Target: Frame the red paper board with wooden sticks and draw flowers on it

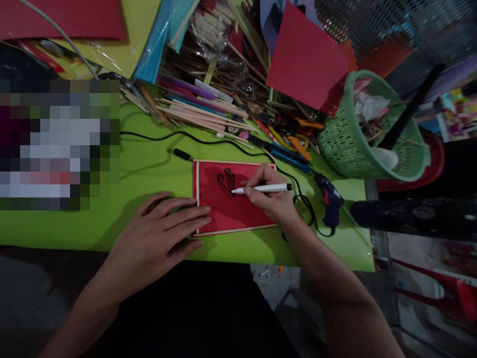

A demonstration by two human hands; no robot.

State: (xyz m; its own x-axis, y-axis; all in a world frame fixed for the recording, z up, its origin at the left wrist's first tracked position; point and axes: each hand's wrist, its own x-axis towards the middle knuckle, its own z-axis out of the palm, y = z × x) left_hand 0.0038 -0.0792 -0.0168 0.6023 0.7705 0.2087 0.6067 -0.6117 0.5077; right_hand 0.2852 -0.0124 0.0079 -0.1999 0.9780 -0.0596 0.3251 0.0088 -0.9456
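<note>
A red card [223, 214] edged with thin wooden sticks lies on the green table. Black line work [226, 180], several looped shapes on stems, marks its upper middle. My right hand [274, 196] grips a white marker [270, 188], whose tip touches the card at the foot of those lines. My left hand [164, 231] lies flat with fingers stretched, the fingertips over the card's left edge. A black marker cap [182, 154] rests just beyond the card's upper left corner.
A blue glue gun [330, 201] and its black cord lie right of the card. Behind are wooden sticks [208, 117], pens, cutters and red paper [303, 59]. A green basket [335, 132] holding scraps stands at the right. The table's front edge is close to my lap.
</note>
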